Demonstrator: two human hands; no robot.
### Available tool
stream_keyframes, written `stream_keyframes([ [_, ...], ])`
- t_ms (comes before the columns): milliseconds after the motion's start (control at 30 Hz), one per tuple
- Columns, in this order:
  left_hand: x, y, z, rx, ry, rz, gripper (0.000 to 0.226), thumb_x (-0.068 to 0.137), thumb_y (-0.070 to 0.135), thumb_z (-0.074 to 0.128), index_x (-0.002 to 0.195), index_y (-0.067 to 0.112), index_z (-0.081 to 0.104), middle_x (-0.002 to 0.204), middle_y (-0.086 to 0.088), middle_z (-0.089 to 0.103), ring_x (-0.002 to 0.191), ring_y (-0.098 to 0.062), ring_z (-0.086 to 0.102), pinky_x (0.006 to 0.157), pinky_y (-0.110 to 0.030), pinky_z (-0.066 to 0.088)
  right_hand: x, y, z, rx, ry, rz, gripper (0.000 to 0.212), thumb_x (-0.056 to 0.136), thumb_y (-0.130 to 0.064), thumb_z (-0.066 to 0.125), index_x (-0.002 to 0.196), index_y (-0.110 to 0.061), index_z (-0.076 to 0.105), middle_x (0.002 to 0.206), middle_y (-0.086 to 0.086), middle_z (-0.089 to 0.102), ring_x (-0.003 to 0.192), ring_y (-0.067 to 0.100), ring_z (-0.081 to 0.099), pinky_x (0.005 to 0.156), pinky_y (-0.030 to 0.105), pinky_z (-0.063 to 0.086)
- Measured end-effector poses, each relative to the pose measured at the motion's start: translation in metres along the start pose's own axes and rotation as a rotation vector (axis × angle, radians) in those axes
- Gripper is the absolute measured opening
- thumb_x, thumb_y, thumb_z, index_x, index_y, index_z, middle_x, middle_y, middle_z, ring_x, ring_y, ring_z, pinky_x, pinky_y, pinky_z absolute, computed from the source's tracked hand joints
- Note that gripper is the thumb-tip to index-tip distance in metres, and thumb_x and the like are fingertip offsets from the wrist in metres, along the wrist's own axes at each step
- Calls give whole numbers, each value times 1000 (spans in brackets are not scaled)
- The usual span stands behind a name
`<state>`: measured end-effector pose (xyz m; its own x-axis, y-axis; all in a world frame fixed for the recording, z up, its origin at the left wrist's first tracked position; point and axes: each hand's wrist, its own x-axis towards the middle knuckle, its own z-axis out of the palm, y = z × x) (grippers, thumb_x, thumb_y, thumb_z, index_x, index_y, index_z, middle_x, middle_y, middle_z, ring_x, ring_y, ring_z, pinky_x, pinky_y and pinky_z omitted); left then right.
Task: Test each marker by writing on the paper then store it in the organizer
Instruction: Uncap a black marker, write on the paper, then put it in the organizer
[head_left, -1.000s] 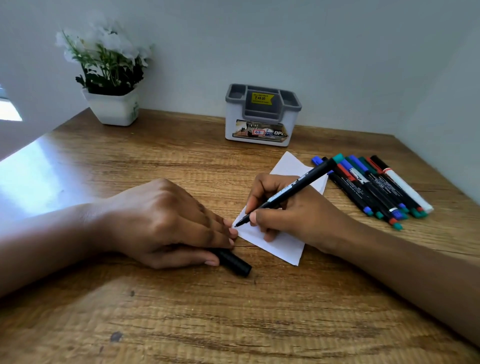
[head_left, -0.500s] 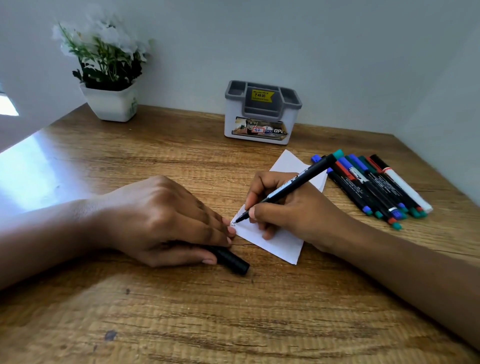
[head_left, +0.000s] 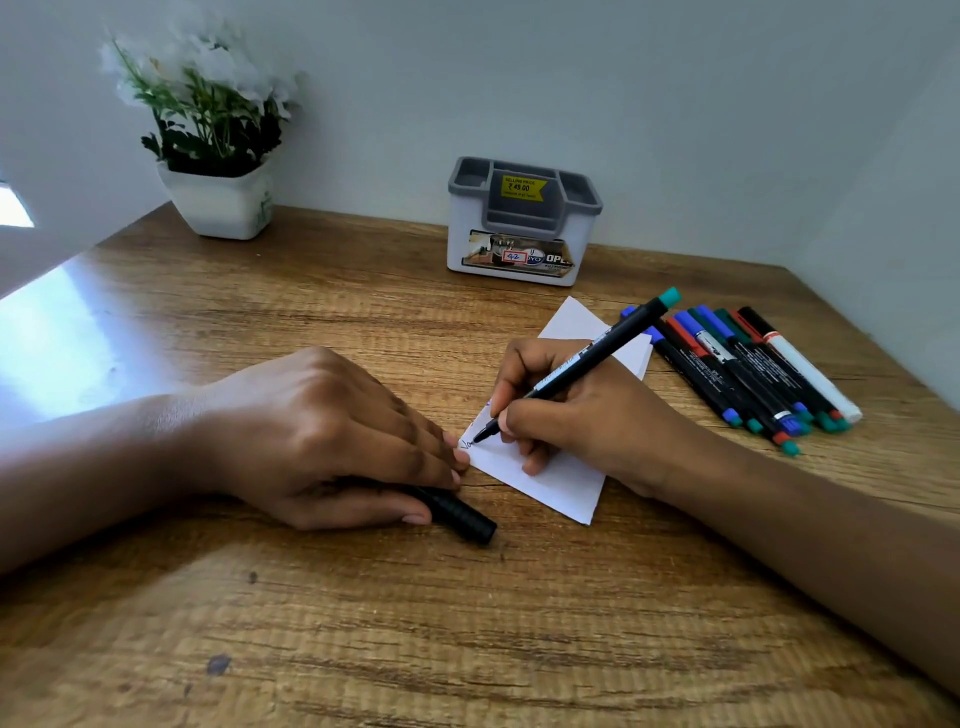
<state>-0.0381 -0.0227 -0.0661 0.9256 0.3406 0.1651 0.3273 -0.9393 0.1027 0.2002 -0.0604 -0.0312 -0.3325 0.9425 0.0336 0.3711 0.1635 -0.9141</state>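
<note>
My right hand (head_left: 576, 415) grips a black marker with a green end (head_left: 602, 348), its tip touching the left corner of a small white paper (head_left: 550, 478) where a short mark shows. My left hand (head_left: 322, 436) lies beside the paper, fingertips on its left corner, with the marker's black cap (head_left: 462, 514) held under the thumb and palm. The grey and white organizer (head_left: 522, 223) stands at the back of the desk. A row of several capped markers (head_left: 748, 369) lies to the right of the paper.
A white pot of white flowers (head_left: 213, 156) stands at the back left corner. Walls close in behind and on the right of the wooden desk (head_left: 467, 623). A bright glare covers the desk's left edge.
The marker tip has moved slightly along the paper's left corner, leaving a small written mark. My left hand and the cap stay put.
</note>
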Motion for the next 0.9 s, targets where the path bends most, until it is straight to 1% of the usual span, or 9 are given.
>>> stream_keyframes([
  [33,1,-3,1,5,-24,-33,27,94,52,52,111,33,58,102,8,74,99,-17,71,80,-44,57,0,0,0,4,5,2,11,81,3,59,74,-6,60,64,10,60,49,10,57,47,21,49],
  [67,1,-2,0,-17,3,-37,27,95,52,51,112,33,58,102,8,74,99,-17,71,79,-44,58,0,1,0,3,8,1,10,81,2,59,75,-6,60,64,9,60,49,10,57,47,22,50],
  [133,1,-3,2,-30,15,-13,26,95,52,51,112,34,57,103,8,74,99,-17,71,80,-44,58,0,1,1,-5,9,-3,8,81,1,60,76,-6,60,64,9,60,52,10,57,49,22,50],
  [267,0,-4,3,-25,10,-6,24,95,51,51,114,36,55,106,10,73,102,-15,69,81,-44,57,0,0,1,6,10,-3,11,81,3,59,74,-6,59,63,7,59,49,9,56,47,21,50],
  [400,2,-5,3,-28,19,5,23,95,51,51,112,36,57,103,10,73,100,-15,70,80,-44,57,0,1,1,23,25,0,9,82,2,59,75,-5,59,62,6,57,50,8,56,48,22,51],
  [567,1,-6,7,-88,43,-14,24,95,56,49,114,41,53,103,12,73,100,-13,70,81,-43,57,0,1,1,-3,29,-2,8,81,0,59,75,-6,59,62,5,58,50,9,57,49,23,52],
  [700,1,-8,8,-95,53,7,22,95,53,50,112,39,54,103,11,73,100,-14,70,81,-43,57,0,2,1,15,32,0,6,81,1,59,76,-3,59,61,5,58,51,9,57,49,24,52],
  [800,0,-10,9,-86,53,20,21,95,51,52,113,39,54,105,11,73,102,-14,69,81,-43,57,1,3,2,16,30,-5,6,82,0,60,78,-5,60,61,4,58,54,6,57,49,23,51],
  [900,1,-11,10,-94,48,24,20,95,50,52,113,41,54,106,12,72,103,-13,69,82,-43,57,1,2,1,14,26,-5,8,82,1,60,76,-5,59,62,5,57,53,8,57,49,23,52],
])
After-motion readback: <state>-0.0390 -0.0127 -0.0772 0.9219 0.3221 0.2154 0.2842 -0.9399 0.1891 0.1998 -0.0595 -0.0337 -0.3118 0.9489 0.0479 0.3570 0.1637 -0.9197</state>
